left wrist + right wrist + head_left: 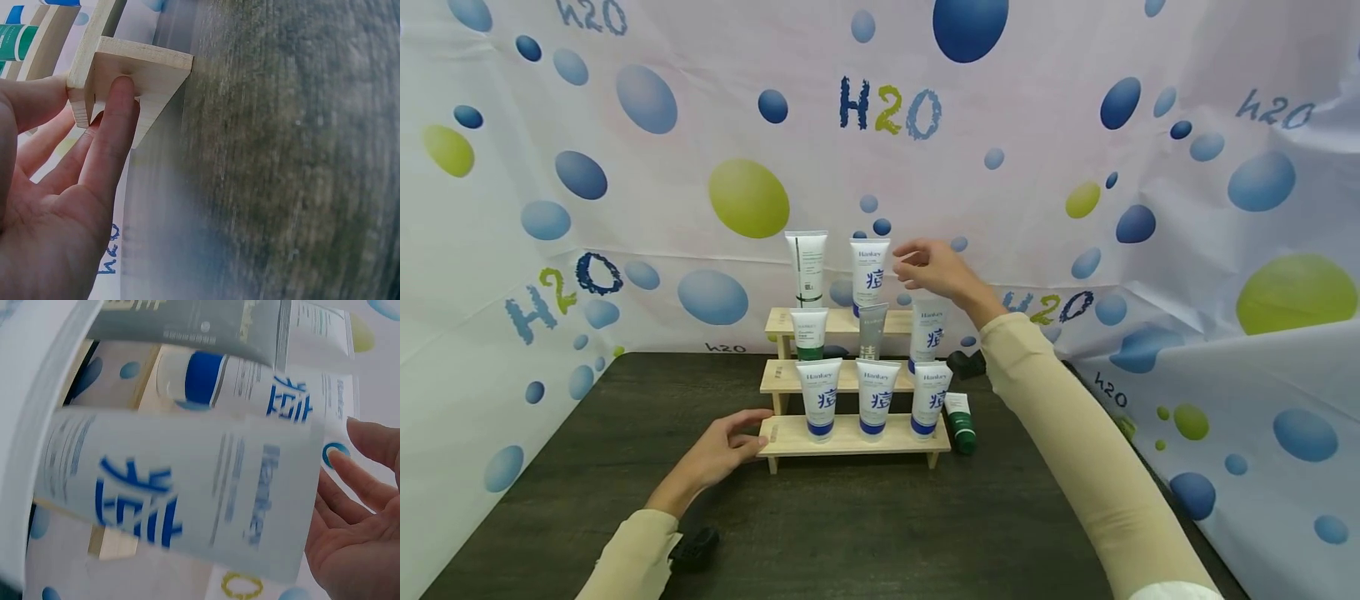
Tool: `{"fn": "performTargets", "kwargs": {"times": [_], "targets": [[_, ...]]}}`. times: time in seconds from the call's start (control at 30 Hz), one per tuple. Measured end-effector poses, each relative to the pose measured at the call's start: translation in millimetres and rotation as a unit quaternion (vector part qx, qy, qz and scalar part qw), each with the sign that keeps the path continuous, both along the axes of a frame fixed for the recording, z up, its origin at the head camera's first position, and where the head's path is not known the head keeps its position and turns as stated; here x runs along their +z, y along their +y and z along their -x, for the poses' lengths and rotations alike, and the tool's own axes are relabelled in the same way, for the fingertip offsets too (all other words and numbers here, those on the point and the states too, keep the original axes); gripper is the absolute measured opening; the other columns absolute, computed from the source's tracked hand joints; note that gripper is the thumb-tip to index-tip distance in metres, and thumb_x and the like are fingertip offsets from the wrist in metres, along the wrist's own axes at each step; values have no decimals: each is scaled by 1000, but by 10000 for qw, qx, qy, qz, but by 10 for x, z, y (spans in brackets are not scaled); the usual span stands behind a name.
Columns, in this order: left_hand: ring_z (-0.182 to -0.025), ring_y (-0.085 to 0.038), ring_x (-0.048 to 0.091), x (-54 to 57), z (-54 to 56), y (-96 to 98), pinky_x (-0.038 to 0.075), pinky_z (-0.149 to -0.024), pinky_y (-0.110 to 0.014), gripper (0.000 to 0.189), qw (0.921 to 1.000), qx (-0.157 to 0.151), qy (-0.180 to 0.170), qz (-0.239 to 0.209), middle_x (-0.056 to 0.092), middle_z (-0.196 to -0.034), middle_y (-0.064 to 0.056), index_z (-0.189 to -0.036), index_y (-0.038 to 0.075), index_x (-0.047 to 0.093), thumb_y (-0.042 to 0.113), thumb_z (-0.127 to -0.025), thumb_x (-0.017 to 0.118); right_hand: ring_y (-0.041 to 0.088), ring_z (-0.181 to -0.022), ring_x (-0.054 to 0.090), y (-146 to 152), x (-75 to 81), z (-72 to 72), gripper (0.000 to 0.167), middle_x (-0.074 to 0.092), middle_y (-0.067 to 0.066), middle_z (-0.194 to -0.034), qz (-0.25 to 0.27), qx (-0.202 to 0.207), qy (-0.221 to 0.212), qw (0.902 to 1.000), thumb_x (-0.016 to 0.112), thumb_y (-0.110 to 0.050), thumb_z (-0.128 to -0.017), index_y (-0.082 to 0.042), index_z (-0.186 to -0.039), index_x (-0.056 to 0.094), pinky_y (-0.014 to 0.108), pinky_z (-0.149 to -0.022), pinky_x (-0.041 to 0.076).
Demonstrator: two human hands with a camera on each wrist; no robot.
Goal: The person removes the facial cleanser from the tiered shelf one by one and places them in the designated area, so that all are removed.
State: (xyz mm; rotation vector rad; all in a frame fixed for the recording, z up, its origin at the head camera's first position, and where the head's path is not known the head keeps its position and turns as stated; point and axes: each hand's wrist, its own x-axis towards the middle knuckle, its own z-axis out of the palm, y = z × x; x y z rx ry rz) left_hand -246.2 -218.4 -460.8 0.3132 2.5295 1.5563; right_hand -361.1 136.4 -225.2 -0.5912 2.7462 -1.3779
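Observation:
A three-tier wooden stand [857,446] holds upright tubes. At its lower left end my left hand [718,450] grips the bottom shelf, thumb on the board's edge and fingers against the leg [156,65] in the left wrist view. My right hand [936,268] hovers just right of a white tube with blue lettering [869,271] on the top tier, fingers loosely bent and holding nothing. A taller white tube [808,267] stands left of it. Below stand a green-capped tube [810,329], a grey tube [872,329] and another blue-lettered tube [930,329].
Three blue-lettered tubes, one in the middle [876,396], line the bottom tier. A green tube [961,425] lies on the dark table [865,533] right of the stand. Behind hangs a bubble-printed cloth [1015,108]. Dark objects sit behind the stand [966,364] and near my left sleeve [696,547].

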Motion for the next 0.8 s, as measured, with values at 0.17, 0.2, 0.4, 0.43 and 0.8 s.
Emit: {"fn": "performTargets", "kwargs": {"times": [0.17, 0.2, 0.4, 0.43, 0.8], "targets": [[-126, -44, 64, 2, 8, -19, 60, -95, -51, 55, 9999, -25, 52, 91, 43, -154, -34, -152, 2, 47, 18, -103, 65, 39, -126, 65, -147, 0, 13, 52, 61, 24, -141, 113, -85, -62, 9999, 63, -18, -104, -4, -151, 46, 48, -105, 56], [-126, -43, 64, 1, 7, -19, 60, -95, -50, 54, 9999, -19, 48, 94, 44, -154, -34, -152, 2, 47, 18, -103, 65, 39, -125, 65, -170, 2, 17, 54, 60, 24, -140, 129, -87, -59, 9999, 63, -17, -103, -4, -152, 44, 48, -105, 56], [-125, -43, 65, 0, -5, 2, 61, -93, -46, 54, 9999, -16, -42, -91, 45, -152, -34, -152, 1, 46, 14, -102, 64, 39, -123, 65, -269, -9, 59, 53, 61, 26, -137, 273, -65, -104, 9996, 65, -14, -102, -1, -150, 44, 49, -105, 56], [-125, -43, 65, 0, -6, 4, 61, -92, -45, 54, 9999, -17, -45, -116, 45, -152, -34, -152, 0, 46, 13, -102, 64, 39, -123, 64, -281, -15, 68, 52, 61, 26, -137, 309, -76, -132, 9994, 65, -14, -102, -1, -148, 45, 48, -105, 56], [-127, -44, 63, 21, -8, 2, 60, -95, -47, 54, 10000, -29, -29, -51, 43, -153, -35, -152, 1, 46, 14, -103, 64, 40, -113, 69, -361, -37, 98, 42, 61, 24, -131, 516, -344, -248, 9978, 67, -11, -101, 0, -137, 50, 46, -96, 61]]}}
